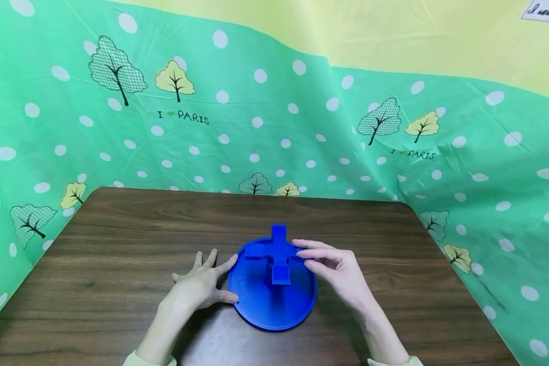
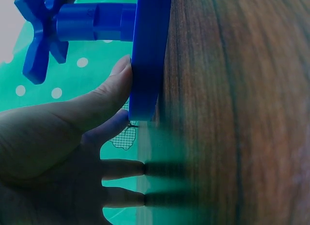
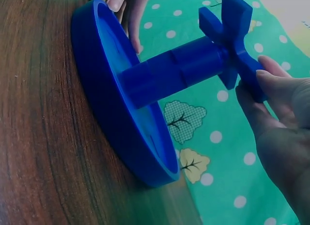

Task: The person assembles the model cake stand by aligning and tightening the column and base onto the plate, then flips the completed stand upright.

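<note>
A blue round base (image 1: 258, 302) with a raised rim lies on the wooden table. From its middle rises a thick blue post (image 3: 174, 67), topped by a blue cross-shaped piece (image 1: 280, 274) with broad arms. My right hand (image 1: 343, 272) pinches the right arm of this cross between thumb and fingers, well above the base. On the other side, my left hand (image 1: 192, 287) is spread against the base's left rim, its thumb and index finger touching it. In the left wrist view the other left fingers (image 2: 123, 169) reach down to the table. The post's foot is hidden from the head view.
The brown wood-grain table (image 1: 132, 244) extends around the base on both sides and behind it. A green and yellow cloth (image 1: 238, 117) with white dots and printed trees hangs behind the table's far edge and along its sides.
</note>
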Available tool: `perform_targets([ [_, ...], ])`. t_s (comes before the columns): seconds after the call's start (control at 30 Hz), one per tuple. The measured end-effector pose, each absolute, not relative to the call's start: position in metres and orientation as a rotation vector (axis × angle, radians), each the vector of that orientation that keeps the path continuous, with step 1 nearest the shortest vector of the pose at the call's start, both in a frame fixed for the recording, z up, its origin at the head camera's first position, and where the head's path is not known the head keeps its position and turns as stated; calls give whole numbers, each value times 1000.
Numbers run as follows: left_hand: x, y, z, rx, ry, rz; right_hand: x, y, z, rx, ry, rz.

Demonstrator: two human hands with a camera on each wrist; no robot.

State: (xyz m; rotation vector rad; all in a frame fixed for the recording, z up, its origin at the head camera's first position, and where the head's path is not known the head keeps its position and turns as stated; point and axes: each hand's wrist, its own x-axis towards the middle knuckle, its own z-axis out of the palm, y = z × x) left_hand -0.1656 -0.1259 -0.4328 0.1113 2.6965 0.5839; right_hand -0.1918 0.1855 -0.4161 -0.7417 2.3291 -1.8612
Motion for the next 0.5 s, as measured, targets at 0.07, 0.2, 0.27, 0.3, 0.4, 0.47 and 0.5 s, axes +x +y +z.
perform_targets([
  [0.07, -166, -125, -433, 113, 2697, 584, -192, 186, -418, -755, 2333, -1851],
  [0.2, -166, -125, -433, 116, 2703, 586, -193, 188, -423, -802, 2328, -1861],
  [0.27, -165, -125, -433, 118, 2705, 585, -194, 189, -423, -813, 2320, -1868],
  [0.3, -165, -125, -433, 119, 2705, 586, -194, 190, -423, -818, 2313, -1871],
  [0.4, -165, -125, -432, 122, 2704, 591, -194, 192, -422, -818, 2310, -1859],
  [0.47, -165, -125, -432, 124, 2705, 595, -194, 192, -421, -811, 2320, -1839],
  [0.5, -165, -125, -432, 125, 2706, 596, -194, 192, -420, -807, 2326, -1827],
])
